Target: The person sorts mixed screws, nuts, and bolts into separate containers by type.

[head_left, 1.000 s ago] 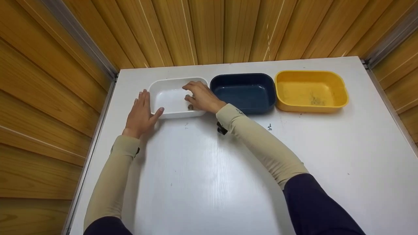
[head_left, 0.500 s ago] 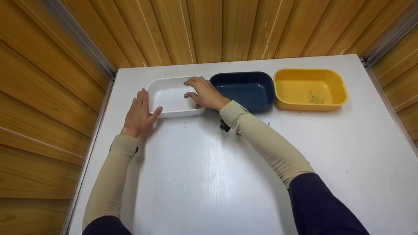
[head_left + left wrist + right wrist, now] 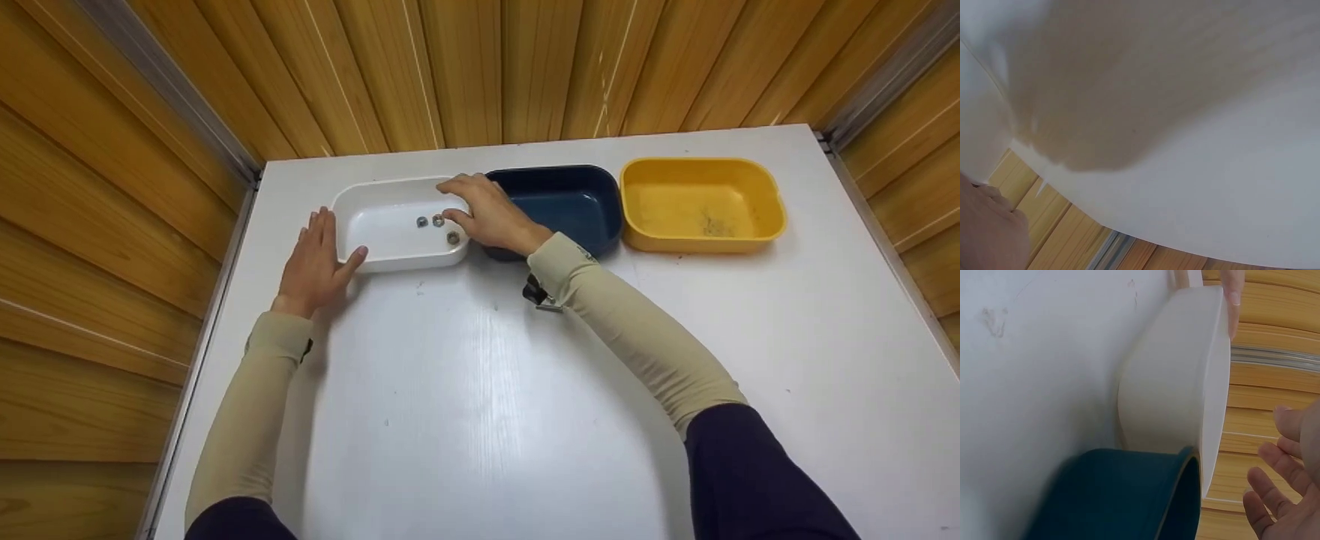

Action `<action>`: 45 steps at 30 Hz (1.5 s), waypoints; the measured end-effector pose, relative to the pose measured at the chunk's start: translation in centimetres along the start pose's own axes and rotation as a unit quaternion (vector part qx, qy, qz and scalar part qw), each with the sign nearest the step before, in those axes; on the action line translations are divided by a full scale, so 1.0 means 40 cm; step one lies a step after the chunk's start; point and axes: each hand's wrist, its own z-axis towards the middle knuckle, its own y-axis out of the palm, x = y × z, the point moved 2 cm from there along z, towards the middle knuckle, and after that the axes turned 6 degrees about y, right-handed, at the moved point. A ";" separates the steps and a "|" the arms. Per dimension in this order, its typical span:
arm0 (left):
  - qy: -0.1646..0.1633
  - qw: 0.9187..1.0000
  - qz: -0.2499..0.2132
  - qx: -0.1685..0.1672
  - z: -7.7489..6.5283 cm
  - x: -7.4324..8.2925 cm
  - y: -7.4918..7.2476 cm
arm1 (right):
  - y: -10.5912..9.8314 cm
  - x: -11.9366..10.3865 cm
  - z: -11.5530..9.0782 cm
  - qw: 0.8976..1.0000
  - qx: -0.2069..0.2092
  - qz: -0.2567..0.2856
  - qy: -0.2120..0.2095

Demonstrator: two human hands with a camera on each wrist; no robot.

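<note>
Three small hex nuts lie on the floor of the white plastic box: a bluish-silver nut (image 3: 422, 222), another silver nut (image 3: 439, 220) and a brownish nut (image 3: 453, 238) near the front right corner. My left hand (image 3: 311, 262) rests with straight fingers along the left end of the white box (image 3: 397, 264), its thumb on the front rim. My right hand (image 3: 491, 214) hovers over the box's right end, thumb and fingers spread apart and loosely bent. In the right wrist view, nothing shows between the fingers of the right hand (image 3: 1289, 484).
Right of the white box stands a dark blue box (image 3: 562, 206), partly behind my right hand. A yellow box (image 3: 701, 244) with dark specks on its floor follows. All three line the back of the white table (image 3: 480, 405), before a wood-panelled wall (image 3: 525, 75).
My right hand has moved a little to the right, uncovering the nuts beneath it. My left hand stays at the white box's left end. The head view has shifted slightly.
</note>
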 end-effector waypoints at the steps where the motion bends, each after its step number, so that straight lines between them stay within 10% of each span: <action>1: 0.001 1.000 0.001 -0.001 0.000 0.000 -0.001 | -0.004 0.002 -0.004 1.000 0.002 0.001 -0.001; 26: -0.006 0.998 0.048 -0.028 0.006 0.023 -0.034 | -0.074 0.061 -0.149 0.997 0.045 0.050 -0.027; 45: 0.050 0.998 0.027 0.024 0.039 0.163 0.002 | -0.104 0.100 -0.287 0.996 0.060 0.070 -0.019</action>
